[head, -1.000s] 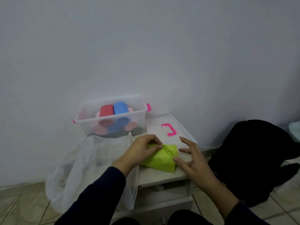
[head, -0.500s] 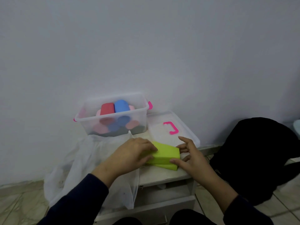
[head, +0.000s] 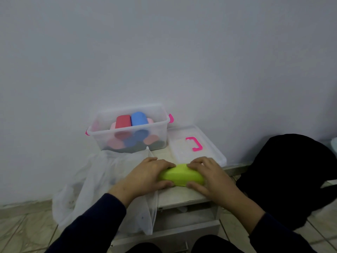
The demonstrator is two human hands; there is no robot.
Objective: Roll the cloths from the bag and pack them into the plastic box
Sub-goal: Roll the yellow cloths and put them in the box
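I can read no text, label, brand, number or sign anywhere in my head view; the plastic box [head: 127, 132] and its lid [head: 197, 148] show me plain, unmarked surfaces.

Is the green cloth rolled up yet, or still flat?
Rolled. The green cloth is a rounded cylinder lying on the cabinet top, with the left hand and right hand curled over its ends.
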